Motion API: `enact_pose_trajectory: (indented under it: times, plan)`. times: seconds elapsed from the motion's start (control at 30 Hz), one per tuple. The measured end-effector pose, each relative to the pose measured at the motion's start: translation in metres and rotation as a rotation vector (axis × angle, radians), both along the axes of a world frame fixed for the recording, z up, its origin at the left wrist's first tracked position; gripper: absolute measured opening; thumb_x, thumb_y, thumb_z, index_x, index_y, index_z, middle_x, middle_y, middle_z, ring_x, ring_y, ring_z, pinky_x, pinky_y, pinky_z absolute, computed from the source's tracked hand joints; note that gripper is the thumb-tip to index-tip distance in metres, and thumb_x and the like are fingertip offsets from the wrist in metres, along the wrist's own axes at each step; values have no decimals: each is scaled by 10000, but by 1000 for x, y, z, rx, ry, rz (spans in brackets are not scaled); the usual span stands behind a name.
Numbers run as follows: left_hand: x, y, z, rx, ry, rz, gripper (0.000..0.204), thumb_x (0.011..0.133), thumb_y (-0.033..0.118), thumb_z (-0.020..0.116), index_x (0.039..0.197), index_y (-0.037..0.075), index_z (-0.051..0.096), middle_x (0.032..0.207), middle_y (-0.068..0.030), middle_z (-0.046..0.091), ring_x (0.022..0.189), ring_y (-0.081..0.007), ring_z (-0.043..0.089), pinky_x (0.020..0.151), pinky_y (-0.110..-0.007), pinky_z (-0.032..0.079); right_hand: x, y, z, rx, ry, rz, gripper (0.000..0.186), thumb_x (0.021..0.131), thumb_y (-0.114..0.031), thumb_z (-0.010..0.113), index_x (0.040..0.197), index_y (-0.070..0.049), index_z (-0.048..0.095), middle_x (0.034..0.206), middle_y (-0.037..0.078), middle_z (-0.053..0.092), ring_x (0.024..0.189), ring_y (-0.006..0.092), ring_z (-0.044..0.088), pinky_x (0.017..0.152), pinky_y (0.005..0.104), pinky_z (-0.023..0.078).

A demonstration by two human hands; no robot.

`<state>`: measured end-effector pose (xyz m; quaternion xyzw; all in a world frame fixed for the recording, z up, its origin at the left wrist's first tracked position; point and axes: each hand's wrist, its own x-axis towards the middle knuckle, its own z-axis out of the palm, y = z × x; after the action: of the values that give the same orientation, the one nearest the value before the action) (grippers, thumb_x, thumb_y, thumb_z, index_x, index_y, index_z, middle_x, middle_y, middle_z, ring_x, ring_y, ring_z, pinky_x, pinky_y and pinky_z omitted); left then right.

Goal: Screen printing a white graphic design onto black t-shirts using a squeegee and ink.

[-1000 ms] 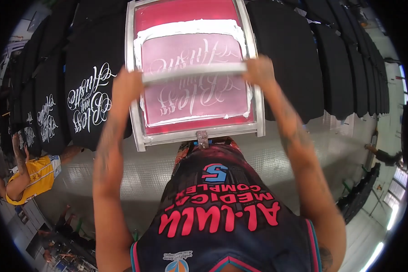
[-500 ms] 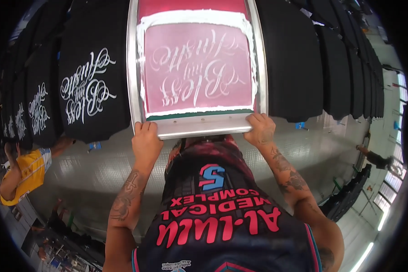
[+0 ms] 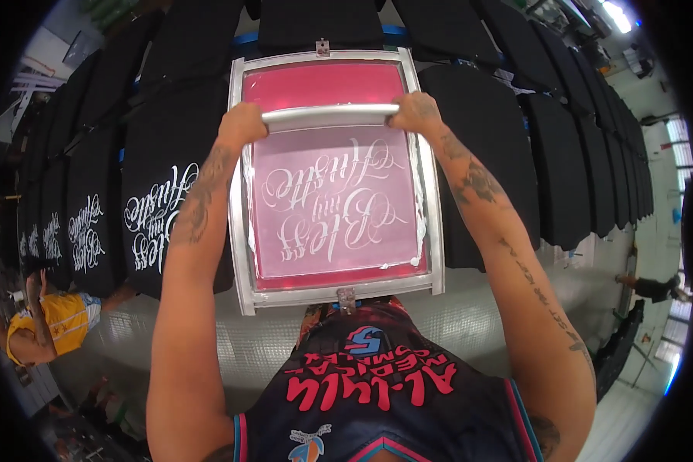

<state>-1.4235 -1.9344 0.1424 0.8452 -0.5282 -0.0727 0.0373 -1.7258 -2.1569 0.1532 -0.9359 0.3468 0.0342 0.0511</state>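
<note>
A screen-printing screen with a silver metal frame [image 3: 431, 192] lies in front of me over the row of black shirts. Its pink mesh [image 3: 323, 266] carries curly script lettering in a paler panel. Across the far part of the mesh lies a wide squeegee [image 3: 331, 115] with a silver handle. My left hand [image 3: 243, 126] is wrapped round its left end, my right hand [image 3: 418, 115] round its right end. White ink [image 3: 421, 227] is smeared along the panel's right side. The squeegee's blade and the cloth under the screen are hidden.
On the left, a black shirt [image 3: 150, 208] bears white script, and several more continue beyond it. Plain black shirts [image 3: 477, 138] line the right. A person in yellow [image 3: 42, 327] stands at the far left; another person [image 3: 654, 289] is at the far right. Metal brackets [image 3: 346, 299] sit on the frame.
Both hands have pushed the squeegee from the screen's near end to its far part. The thick white ink band at the far end no longer shows. My view has shifted, showing the whole frame.
</note>
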Motion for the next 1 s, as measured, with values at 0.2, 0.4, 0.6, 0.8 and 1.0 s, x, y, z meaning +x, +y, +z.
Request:
enact_pose_trajectory:
  times: [0.2, 0.4, 0.6, 0.8, 1.0]
  plan:
    - [47, -36, 37, 262, 220, -67, 502, 598, 276, 907, 994, -3, 775, 978, -248, 738, 915, -363, 729, 850, -392, 569, 17, -64, 19, 344, -81, 140, 568, 633, -393, 826, 1133, -132, 759, 1055, 152, 749, 1055, 315, 691, 942, 409, 521]
    - [50, -48, 14, 297, 250, -4, 646, 668, 209, 870, 1233, -23, 658, 1203, -232, 683, 1082, -343, 663, 968, -446, 499, 63, -78, 14, 242, 207, 177, 513, 661, -354, 807, 1134, -160, 762, 1135, 150, 734, 1104, 300, 677, 944, 410, 518]
    - [-103, 99, 32, -96, 635, -17, 476, 886, 294, 723, 1281, 62, 592, 1202, -164, 636, 1110, -298, 625, 969, -430, 493, 76, -7, -14, 187, -24, 205, 450, 730, -300, 758, 1165, -188, 730, 1095, 136, 740, 1051, 298, 699, 893, 427, 547]
    - [-299, 303, -90, 676, 1526, 217, 604, 1063, 527, 408, 1122, -10, 679, 871, -91, 695, 748, -175, 664, 632, -334, 542, 71, 34, -32, 17, -155, 354, 390, 763, -188, 687, 1151, -159, 720, 1000, 169, 741, 965, 366, 709, 865, 499, 560]
    - [-358, 288, -79, 61, 1252, 385, 518, 1039, 486, 500, 952, 12, 690, 748, -104, 666, 718, -210, 653, 643, -366, 494, 121, -27, -22, 96, 69, 362, 515, 685, -281, 696, 1168, -104, 723, 1117, 199, 722, 1074, 356, 680, 955, 456, 531]
